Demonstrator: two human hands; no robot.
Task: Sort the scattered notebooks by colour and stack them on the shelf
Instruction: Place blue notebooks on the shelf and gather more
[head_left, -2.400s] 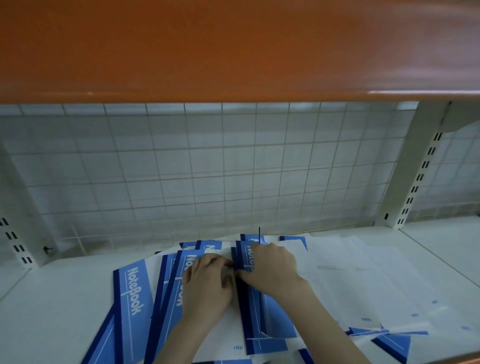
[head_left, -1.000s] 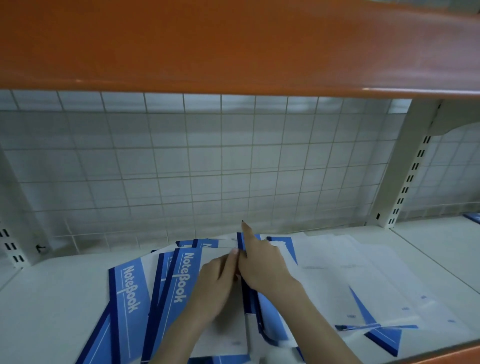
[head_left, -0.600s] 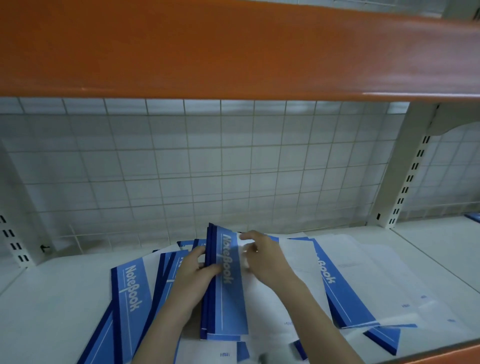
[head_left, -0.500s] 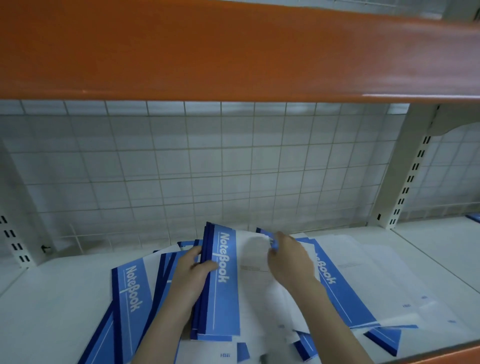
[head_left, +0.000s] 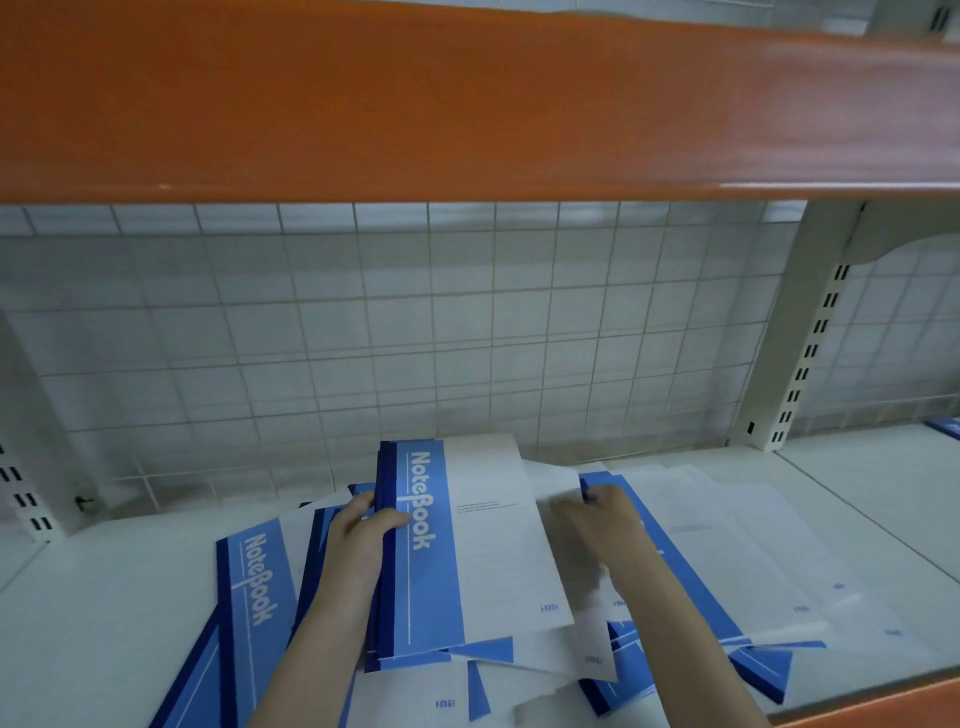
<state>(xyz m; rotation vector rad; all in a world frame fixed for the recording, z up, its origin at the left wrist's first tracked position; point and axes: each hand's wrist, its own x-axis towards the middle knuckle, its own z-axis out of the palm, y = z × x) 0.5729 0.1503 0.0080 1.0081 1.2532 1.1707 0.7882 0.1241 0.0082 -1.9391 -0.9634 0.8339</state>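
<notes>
On the white shelf, blue-and-white notebooks lie scattered. A stack, at the middle, runs near to far, spine left. The left hand grips its spine; the right hand, blurred, pinches another cover.

On the shelf board, in front of the wire grid back panel and left of the slotted upright, overlapping notebooks lie spread, with a gathered bundle on top at centre, beneath the upper shelf.
</notes>
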